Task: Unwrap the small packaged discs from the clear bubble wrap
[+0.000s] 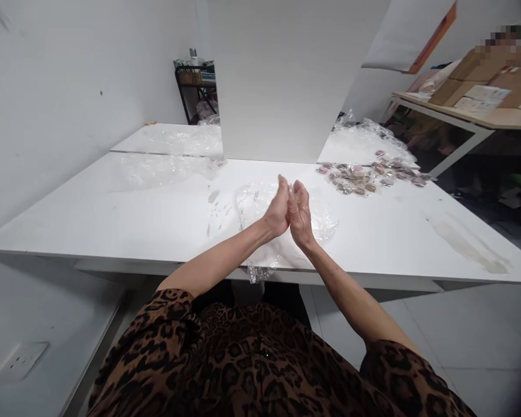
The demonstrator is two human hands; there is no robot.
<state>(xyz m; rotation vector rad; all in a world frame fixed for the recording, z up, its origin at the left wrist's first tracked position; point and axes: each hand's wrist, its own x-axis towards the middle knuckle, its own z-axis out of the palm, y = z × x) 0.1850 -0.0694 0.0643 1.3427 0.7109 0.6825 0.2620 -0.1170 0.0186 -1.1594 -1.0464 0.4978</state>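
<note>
Over the middle of the white table [165, 220], my left hand [279, 205] and my right hand [300, 213] press against each other, palm to palm. Both are closed, with their fingers drawn together. Whatever lies between the palms, if anything, is hidden. Beneath them a clear plastic bag [325, 223] lies spread on the tabletop, and a crumpled end of the plastic [260, 273] hangs over the front edge. To the right of my hands is a loose pile of small wrapped pieces [351, 178], pinkish and brown, in clear packets.
More clear plastic [165, 171] lies at the back left. An upright white panel [278, 81] stands behind the table's middle. Further back are a black shelf rack [195, 81] and, at right, another table [455, 113] with cardboard boxes [469, 75] and a person partly visible behind them.
</note>
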